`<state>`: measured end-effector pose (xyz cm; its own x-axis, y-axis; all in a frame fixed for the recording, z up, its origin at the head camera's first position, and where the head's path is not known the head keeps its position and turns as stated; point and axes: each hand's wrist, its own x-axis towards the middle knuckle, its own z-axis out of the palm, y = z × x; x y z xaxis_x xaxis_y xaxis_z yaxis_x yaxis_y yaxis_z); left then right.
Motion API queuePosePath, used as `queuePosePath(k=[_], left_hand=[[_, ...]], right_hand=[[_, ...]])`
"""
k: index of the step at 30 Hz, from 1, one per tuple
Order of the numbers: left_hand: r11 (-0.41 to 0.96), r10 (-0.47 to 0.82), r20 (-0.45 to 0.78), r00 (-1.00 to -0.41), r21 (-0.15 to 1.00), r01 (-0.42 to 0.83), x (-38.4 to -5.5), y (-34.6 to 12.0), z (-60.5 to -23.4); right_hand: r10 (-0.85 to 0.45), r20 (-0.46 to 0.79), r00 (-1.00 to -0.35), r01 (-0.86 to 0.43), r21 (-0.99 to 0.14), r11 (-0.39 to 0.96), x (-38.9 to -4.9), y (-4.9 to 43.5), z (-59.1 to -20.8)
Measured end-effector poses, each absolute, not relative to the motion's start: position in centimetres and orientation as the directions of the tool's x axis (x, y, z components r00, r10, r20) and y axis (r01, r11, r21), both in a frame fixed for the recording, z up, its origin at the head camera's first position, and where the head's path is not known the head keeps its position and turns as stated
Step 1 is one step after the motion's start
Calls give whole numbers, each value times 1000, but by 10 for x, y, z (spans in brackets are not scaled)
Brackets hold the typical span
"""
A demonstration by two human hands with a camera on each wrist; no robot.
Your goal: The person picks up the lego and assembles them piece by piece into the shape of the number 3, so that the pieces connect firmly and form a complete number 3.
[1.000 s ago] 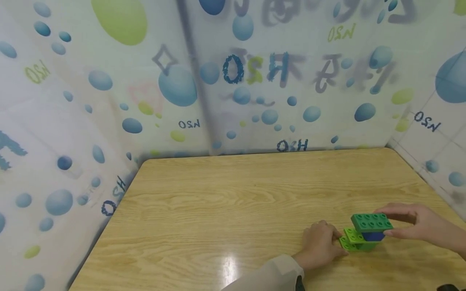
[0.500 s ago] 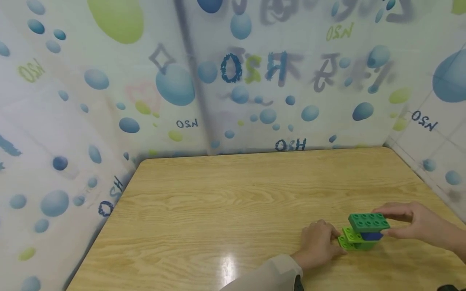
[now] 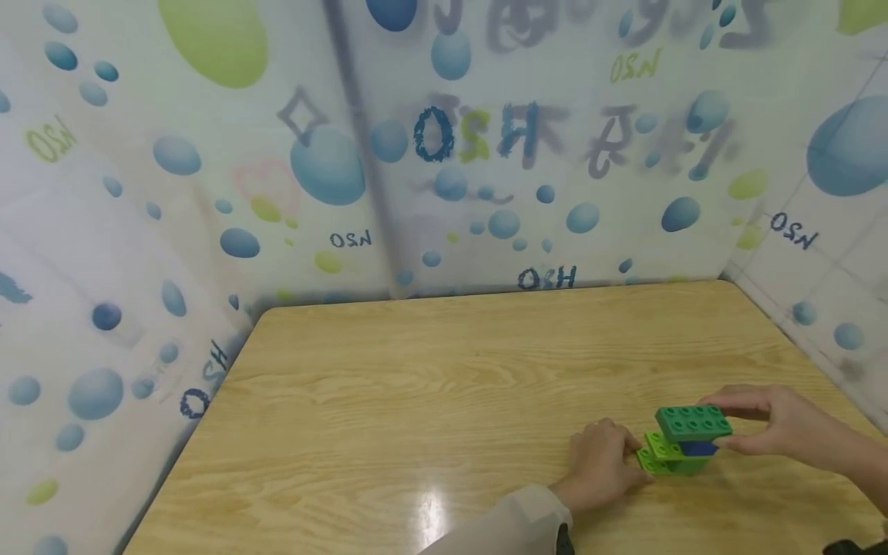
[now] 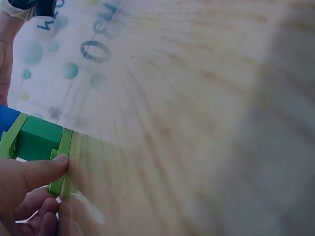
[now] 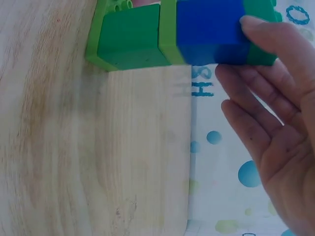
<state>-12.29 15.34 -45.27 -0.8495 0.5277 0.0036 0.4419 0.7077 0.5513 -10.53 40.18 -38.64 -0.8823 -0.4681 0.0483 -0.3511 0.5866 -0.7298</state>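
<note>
A stack of toy building bricks stands on the wooden table at the right of the head view. Lowest is a lime plate (image 4: 63,147), then a green brick (image 5: 129,39), a second lime plate (image 5: 169,32), a blue brick (image 5: 209,29) and a dark green eight-stud brick (image 3: 694,424) on top. My left hand (image 3: 602,466) pinches the left end of the bottom plate, thumb (image 4: 44,172) on its upper side. With thumb and fingers, my right hand (image 3: 780,428) grips the top brick at its right end; the thumb tip (image 5: 253,24) also overlaps the blue brick's edge.
The wooden table (image 3: 416,370) reaches back to a white curtain (image 3: 472,223) printed with blue and green drops. More of that curtain closes in the left and right sides. A light sleeve (image 3: 513,520) covers the left forearm.
The head view has turned slightly, so hands, bricks and table all sit a little further left in it. Both hands keep the same hold on the stack.
</note>
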Motion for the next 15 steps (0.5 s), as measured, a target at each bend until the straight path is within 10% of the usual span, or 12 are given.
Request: queuePosePath(k=[15], left_hand=[[703, 530, -23, -848, 571, 424, -124, 154, -450]], right_hand=[[-507, 95, -856, -357, -819, 449, -105, 403, -396]])
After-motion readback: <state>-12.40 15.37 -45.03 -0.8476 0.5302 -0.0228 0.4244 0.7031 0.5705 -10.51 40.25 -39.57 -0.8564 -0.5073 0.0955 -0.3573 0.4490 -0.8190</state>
